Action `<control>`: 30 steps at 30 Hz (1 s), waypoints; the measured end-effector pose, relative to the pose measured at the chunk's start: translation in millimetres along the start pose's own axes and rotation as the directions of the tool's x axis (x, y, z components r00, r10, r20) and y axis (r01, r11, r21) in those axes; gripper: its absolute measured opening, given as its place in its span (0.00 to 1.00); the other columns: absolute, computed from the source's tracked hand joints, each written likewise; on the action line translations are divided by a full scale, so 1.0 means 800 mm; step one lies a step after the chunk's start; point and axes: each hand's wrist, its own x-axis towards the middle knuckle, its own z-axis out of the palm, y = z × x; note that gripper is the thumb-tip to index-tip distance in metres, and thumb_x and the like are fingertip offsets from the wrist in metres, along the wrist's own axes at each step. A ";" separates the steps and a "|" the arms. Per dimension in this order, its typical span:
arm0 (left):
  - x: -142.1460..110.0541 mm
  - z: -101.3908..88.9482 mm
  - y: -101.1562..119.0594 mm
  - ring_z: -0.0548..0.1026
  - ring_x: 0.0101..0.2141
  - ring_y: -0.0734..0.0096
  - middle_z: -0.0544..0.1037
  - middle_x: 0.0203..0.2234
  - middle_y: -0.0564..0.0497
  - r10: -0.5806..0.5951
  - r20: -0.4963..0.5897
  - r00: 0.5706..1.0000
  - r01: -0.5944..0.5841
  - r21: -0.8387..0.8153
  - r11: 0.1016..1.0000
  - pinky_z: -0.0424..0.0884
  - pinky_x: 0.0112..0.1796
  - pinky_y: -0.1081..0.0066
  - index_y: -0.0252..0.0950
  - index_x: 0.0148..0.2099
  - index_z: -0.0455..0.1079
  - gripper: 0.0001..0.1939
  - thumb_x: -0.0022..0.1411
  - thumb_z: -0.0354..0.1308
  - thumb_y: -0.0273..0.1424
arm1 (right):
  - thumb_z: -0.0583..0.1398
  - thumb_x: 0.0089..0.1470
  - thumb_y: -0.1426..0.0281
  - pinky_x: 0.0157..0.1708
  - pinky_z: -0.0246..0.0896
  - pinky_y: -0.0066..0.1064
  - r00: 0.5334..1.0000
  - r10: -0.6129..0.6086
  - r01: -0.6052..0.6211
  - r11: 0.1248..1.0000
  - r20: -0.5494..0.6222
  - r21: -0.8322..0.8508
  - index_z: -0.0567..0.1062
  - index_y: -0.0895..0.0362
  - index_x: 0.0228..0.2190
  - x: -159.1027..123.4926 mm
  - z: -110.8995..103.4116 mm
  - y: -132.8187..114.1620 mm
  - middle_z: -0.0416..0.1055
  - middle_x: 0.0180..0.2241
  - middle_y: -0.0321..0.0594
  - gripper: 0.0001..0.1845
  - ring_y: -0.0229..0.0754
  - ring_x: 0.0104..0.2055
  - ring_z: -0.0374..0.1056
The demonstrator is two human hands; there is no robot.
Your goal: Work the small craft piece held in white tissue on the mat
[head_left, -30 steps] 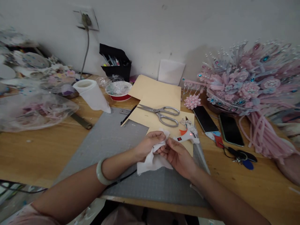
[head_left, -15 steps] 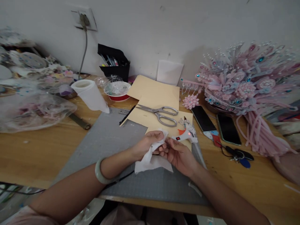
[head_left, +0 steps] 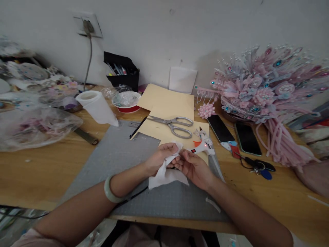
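A crumpled piece of thin white cloth [head_left: 168,176] hangs between my hands over the grey cutting mat [head_left: 102,171]. My left hand [head_left: 160,157] is closed on its upper part, thumb on top. The fingers of my right hand [head_left: 194,168] pinch at the cloth's right edge; whether a smaller thing is between them is hidden. Just beyond my right hand lies a white glue gun [head_left: 204,146] with an orange trigger and a lit red light. Open metal scissors [head_left: 177,125] rest on tan card sheets [head_left: 172,99] farther back.
On the left stand a white roll [head_left: 96,108] and a bowl in plastic wrap [head_left: 127,101], with a black pen box [head_left: 122,73] behind. Two phones [head_left: 248,139], keys [head_left: 259,166] and a pink beaded headdress [head_left: 262,89] occupy the right. Another person's arm [head_left: 313,176] rests at the right edge.
The view has shifted slightly, so the table things sit a little farther left. Both hands keep their hold on the white cloth, with only small finger movement.
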 end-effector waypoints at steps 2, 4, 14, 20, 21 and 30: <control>0.000 0.001 -0.001 0.62 0.15 0.84 0.66 0.16 0.55 -0.003 0.003 1.000 0.003 0.031 0.999 0.57 0.17 0.81 0.31 0.26 0.61 0.12 0.49 0.55 0.36 | 0.56 0.48 0.67 0.34 0.59 0.29 1.000 -0.010 0.009 1.000 -0.013 -0.021 0.68 0.60 0.24 0.000 -0.001 0.001 0.68 0.23 0.36 0.08 0.33 0.27 0.65; 0.000 0.002 -0.002 0.63 0.15 0.84 0.66 0.16 0.56 0.000 -0.002 1.000 0.000 0.045 0.999 0.58 0.18 0.81 0.32 0.26 0.60 0.11 0.48 0.56 0.35 | 0.57 0.47 0.68 0.33 0.59 0.28 0.999 -0.030 0.029 0.998 -0.036 -0.051 0.68 0.59 0.26 0.002 -0.001 0.002 0.67 0.22 0.34 0.07 0.33 0.25 0.65; -0.002 0.002 0.001 0.62 0.17 0.84 0.66 0.16 0.55 0.014 0.060 0.998 -0.022 0.132 0.991 0.56 0.19 0.82 0.30 0.23 0.62 0.12 0.49 0.55 0.34 | 0.60 0.43 0.72 0.28 0.57 0.22 0.997 -0.024 0.022 0.999 -0.067 -0.041 0.70 0.61 0.25 0.005 -0.006 0.010 0.65 0.19 0.32 0.05 0.29 0.22 0.61; -0.005 0.002 0.005 0.63 0.17 0.83 0.68 0.16 0.53 -0.022 0.091 0.996 0.011 0.120 0.993 0.55 0.18 0.82 0.29 0.24 0.64 0.11 0.50 0.54 0.33 | 0.61 0.42 0.73 0.29 0.58 0.22 0.999 -0.002 0.003 1.000 -0.047 0.020 0.70 0.61 0.24 0.003 -0.005 0.009 0.65 0.18 0.32 0.04 0.28 0.22 0.61; -0.005 0.002 0.006 0.63 0.16 0.83 0.68 0.16 0.53 -0.023 0.101 0.995 0.011 0.117 0.993 0.55 0.17 0.82 0.29 0.25 0.64 0.11 0.51 0.54 0.33 | 0.60 0.42 0.74 0.29 0.58 0.22 0.999 0.000 0.001 1.000 -0.038 0.026 0.70 0.61 0.24 0.002 -0.005 0.009 0.65 0.18 0.32 0.03 0.28 0.22 0.61; -0.005 -0.002 0.005 0.66 0.16 0.82 0.71 0.19 0.49 -0.046 0.144 0.989 0.048 -0.006 0.999 0.54 0.14 0.83 0.29 0.24 0.63 0.09 0.51 0.54 0.30 | 0.58 0.46 0.72 0.32 0.59 0.23 1.000 0.018 -0.019 0.999 0.018 0.033 0.69 0.60 0.23 -0.003 0.000 0.005 0.64 0.19 0.32 0.04 0.31 0.27 0.65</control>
